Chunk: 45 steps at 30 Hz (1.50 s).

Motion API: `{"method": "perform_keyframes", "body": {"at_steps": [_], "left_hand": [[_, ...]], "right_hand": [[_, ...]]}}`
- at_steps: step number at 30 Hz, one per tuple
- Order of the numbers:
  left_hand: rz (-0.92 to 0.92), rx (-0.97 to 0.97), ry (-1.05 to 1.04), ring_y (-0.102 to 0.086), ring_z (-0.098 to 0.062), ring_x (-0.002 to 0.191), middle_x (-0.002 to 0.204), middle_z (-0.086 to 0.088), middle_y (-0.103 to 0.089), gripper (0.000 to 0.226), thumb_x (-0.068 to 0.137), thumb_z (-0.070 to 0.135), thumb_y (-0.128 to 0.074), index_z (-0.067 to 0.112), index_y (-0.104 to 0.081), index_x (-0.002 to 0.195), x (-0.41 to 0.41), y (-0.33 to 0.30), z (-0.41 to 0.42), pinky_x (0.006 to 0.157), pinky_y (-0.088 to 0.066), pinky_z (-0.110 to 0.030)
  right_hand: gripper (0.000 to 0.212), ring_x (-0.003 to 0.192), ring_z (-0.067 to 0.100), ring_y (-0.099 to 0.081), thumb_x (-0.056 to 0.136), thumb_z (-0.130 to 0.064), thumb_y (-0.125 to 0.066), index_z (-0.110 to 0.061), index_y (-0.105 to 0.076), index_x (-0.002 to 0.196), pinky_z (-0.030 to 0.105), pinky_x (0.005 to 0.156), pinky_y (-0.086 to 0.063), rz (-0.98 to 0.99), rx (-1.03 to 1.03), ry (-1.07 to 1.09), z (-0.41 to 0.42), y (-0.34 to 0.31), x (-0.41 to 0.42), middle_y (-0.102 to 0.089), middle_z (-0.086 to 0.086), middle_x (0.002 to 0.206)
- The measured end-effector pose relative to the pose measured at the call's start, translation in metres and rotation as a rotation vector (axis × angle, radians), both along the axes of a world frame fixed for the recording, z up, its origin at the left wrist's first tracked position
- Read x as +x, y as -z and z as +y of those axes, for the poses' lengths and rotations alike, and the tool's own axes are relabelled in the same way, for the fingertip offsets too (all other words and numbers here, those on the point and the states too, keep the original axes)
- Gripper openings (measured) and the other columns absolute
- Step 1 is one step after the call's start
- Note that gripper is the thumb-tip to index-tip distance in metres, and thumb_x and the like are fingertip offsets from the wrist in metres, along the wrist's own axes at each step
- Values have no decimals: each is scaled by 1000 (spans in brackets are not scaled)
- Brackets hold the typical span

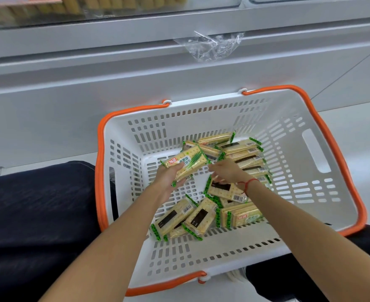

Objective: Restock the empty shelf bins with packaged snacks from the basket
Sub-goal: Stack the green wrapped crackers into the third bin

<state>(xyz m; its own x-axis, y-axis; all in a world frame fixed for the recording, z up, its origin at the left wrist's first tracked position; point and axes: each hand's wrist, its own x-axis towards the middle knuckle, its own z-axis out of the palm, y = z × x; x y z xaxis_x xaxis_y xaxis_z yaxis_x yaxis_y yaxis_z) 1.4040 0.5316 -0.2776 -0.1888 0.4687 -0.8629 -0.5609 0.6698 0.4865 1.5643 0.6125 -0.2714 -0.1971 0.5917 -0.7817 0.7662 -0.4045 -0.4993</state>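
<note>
A pale grey shelf unit [136, 68] runs across the top of my view, with a clear-fronted bin [49, 9] at upper left showing blurred yellowish packets behind its front. A crumpled piece of clear plastic film [212, 46] hangs off the shelf edge right of centre. The floor [354, 131] below is light and glossy.

At far left lies my leg in dark trousers [38, 214], just beside the basket. The white slotted basket [310, 192] with orange handles [341, 162] sits between my knees, close against the shelf base.

My left hand [166, 177] is inside the basket, fingers curled under a cracker packet [186, 163] that I hold lifted, label side up, green-printed ends showing. Below my left forearm, two packets [186, 216] lie on the basket floor, dark labels and barcodes up.

My right hand [225, 171], with a red string [248, 183] round the wrist, reaches in beside the held packet. Its fingers bend downward over another packet [225, 190] lying barcode up; whether they actually grip it I cannot tell. Further right, a row of packets [245, 153] is stacked on edge against the far wall, and a few more [240, 216] sit near the front under my right forearm.
</note>
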Motion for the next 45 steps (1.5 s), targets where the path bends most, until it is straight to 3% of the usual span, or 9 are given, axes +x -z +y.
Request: {"method": "perform_keyframes", "body": {"at_steps": [3, 6, 9, 14, 19, 23, 30, 38, 45], "left_hand": [[-17, -10, -8, -57, -16, 92, 111, -2, -51, 41, 92, 16, -63, 8, -46, 129, -3, -3, 1, 81, -57, -33], [-81, -6, -33, -61, -21, 86, 116, -12, -57, 19, 96, 13, -51, 13, -51, 115, -6, -9, 1, 67, -59, -31], [-69, -18, -30, -61, -20, 86, 116, -13, -57, 11, 95, 12, -51, 13, -54, 106, -9, -11, -1, 64, -58, -31], [49, 22, -9, -43, -17, 116, 150, -7, -32, 68, 91, 15, -63, 15, -27, 148, -21, -12, -5, 80, -57, -33], [107, 96, -65, -52, -20, 107, 121, -3, -44, 42, 97, 7, -51, 28, -40, 132, -26, -25, -10, 71, -56, -37], [166, 110, -33, -52, -12, 83, 103, 1, -49, 27, 96, 4, -50, 25, -47, 113, -31, -28, -9, 68, -57, -36], [189, 77, -16, -52, -17, 91, 122, -7, -51, 21, 91, 4, -50, 25, -53, 92, -41, -27, -10, 57, -49, -28], [82, 32, -37, -54, -23, 86, 107, -11, -55, 22, 91, 8, -38, 23, -53, 83, -41, -20, -11, 57, -46, -28], [89, -7, -31, -55, -19, 76, 105, -13, -59, 22, 94, 10, -36, 22, -53, 86, -41, -14, -9, 58, -47, -28]], "right_hand": [[16, 71, 20, -51, 86, -19, -61, -8, -51, 79, 30, 63, -45, -395, 128, -504, 2, 8, 26, -49, 8, 83], [65, 127, 33, -41, 84, -26, -65, -14, -34, 139, 46, 102, -39, -635, 145, -714, -17, 13, 33, -39, 13, 138], [67, 125, 34, -46, 88, -22, -54, -11, -21, 146, 45, 105, -34, -723, 303, -795, -26, 15, 29, -47, 15, 137], [74, 121, 27, -48, 75, -26, -77, -8, -39, 136, 33, 98, -42, -331, 15, -548, 12, -11, 27, -48, 6, 133], [63, 87, 18, -54, 69, -5, -82, -13, -47, 121, 22, 66, -46, -84, 79, -469, 40, -42, 36, -50, 8, 115], [58, 86, 19, -57, 66, -5, -83, -22, -50, 111, 20, 62, -46, 13, 122, -480, 44, -46, 35, -54, 5, 109], [39, 91, 22, -56, 81, -30, -64, -19, -61, 119, 35, 79, -51, 472, -470, 85, 39, -60, 17, -62, 7, 109], [40, 81, 23, -70, 93, -39, -43, -13, -62, 117, 30, 66, -59, 345, -573, 16, 46, -52, -21, -69, 17, 111], [45, 91, 19, -68, 87, -46, -59, -18, -64, 121, 25, 72, -53, 177, -101, -188, 57, -38, -25, -71, 4, 109]]}}
